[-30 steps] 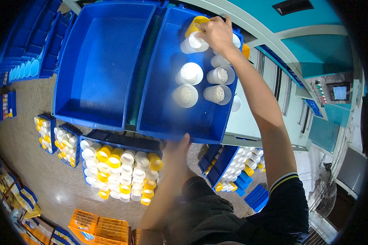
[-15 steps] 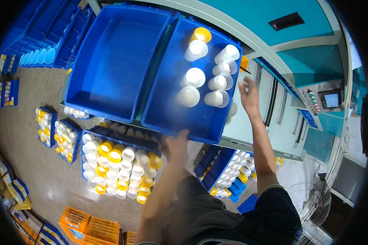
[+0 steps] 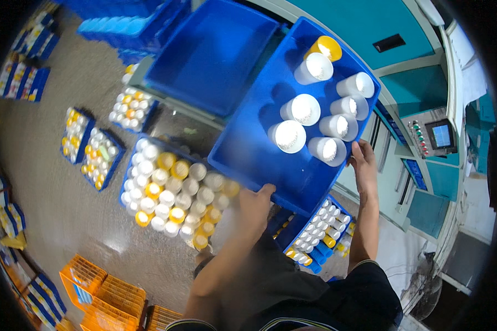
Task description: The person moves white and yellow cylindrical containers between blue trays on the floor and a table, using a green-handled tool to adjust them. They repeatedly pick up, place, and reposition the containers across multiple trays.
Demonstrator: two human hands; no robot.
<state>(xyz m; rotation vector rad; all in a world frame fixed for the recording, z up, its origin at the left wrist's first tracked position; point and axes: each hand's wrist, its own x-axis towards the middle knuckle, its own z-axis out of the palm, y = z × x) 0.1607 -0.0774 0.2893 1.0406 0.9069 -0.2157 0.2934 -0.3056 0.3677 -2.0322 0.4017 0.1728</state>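
Observation:
Both of my hands hold a blue plastic tray (image 3: 248, 149) with raised sides. My left hand (image 3: 257, 208) grips its near edge, thumb over the rim. On the right side, near the lower corner, my right hand (image 3: 364, 168) is closed on the rim. Inside the tray, several white cups (image 3: 289, 137) with white granules sit in two rough rows, some leaning or lying on their sides. A single yellow cup (image 3: 327, 48) stands at the far end. The fingers under the tray are hidden.
Left of the tray, a second blue tray (image 3: 210, 55) rests on the machine. Below left stands a crate of white and yellow cups (image 3: 168, 190); another cup crate (image 3: 323, 226) is below right. Orange crates (image 3: 113, 295) lie on the floor. A control panel (image 3: 433, 135) is at right.
My right hand has come from beside the tray onto its right edge. The tray has shifted right and swung away from the second tray. The view has also turned.

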